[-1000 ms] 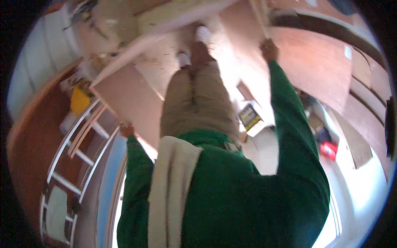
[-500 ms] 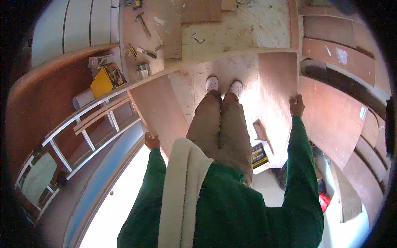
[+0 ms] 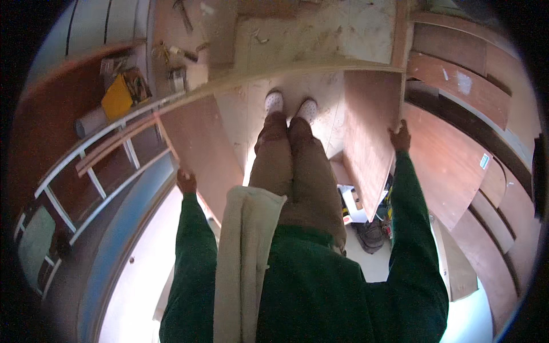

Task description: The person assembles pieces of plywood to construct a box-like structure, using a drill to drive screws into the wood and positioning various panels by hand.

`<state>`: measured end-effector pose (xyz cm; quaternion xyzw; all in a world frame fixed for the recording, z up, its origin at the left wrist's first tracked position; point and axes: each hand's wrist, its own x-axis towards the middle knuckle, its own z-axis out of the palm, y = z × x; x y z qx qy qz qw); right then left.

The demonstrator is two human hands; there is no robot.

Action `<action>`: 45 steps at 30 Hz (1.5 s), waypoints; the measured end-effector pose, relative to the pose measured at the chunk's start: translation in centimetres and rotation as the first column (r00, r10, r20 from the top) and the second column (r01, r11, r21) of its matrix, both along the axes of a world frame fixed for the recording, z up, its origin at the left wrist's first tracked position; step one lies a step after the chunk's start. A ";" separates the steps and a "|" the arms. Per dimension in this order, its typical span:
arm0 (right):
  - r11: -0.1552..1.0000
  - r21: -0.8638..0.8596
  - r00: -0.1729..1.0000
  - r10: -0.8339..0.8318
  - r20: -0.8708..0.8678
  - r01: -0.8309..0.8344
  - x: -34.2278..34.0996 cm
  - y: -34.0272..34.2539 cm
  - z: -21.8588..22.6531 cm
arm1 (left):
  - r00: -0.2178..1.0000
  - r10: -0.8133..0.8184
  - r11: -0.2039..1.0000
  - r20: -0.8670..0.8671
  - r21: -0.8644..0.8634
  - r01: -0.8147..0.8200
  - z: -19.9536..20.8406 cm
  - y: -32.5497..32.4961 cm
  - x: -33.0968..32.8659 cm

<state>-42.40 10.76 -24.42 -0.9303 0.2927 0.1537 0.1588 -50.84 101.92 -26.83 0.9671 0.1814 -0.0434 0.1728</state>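
Note:
A large plywood frame surrounds my legs: a long far edge (image 3: 297, 67) joins a left side panel (image 3: 200, 148) and a right side panel (image 3: 373, 131). My left hand (image 3: 186, 180) has its fingers wrapped on the outer edge of the left panel. On the right, my right hand (image 3: 400, 137) grips the outer edge of the right panel, thumb upward. My two white clogs (image 3: 291, 107) stand on the floor inside the frame. A pale towel (image 3: 246, 246) hangs down over my front.
At left lie an aluminium ladder (image 3: 94, 171) and a yellow box (image 3: 118, 98). A hammer (image 3: 184, 16) and small tools lie beyond the frame. Wooden boards (image 3: 446, 160) are stacked at right. A dark shoe (image 3: 370, 235) and a white box (image 3: 351, 204) sit behind the right panel.
The whole scene has shifted left in the picture. Both hands still hold the frame's panels. The dark shoe near the right panel now shows more fully.

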 end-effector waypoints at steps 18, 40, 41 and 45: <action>0.994 0.068 0.989 0.080 0.128 -0.089 5.0 0.1 -0.2 | 0.995 0.103 0.989 -0.002 -0.110 -0.103 -3.0 7.3 8.1; 0.992 0.107 0.997 0.061 0.042 -0.065 8.5 5.3 -1.1 | 0.961 0.182 0.967 -0.207 0.217 -0.136 -0.2 4.5 5.3; 0.992 0.123 1.000 -0.004 0.009 0.003 8.7 5.1 -0.7 | 0.971 0.156 0.977 -0.181 0.172 -0.125 -0.1 3.6 5.8; 0.995 0.025 0.992 0.103 -0.067 -0.102 7.2 0.3 -0.5 | 0.962 0.196 0.978 -0.191 0.113 -0.177 1.7 -2.8 10.4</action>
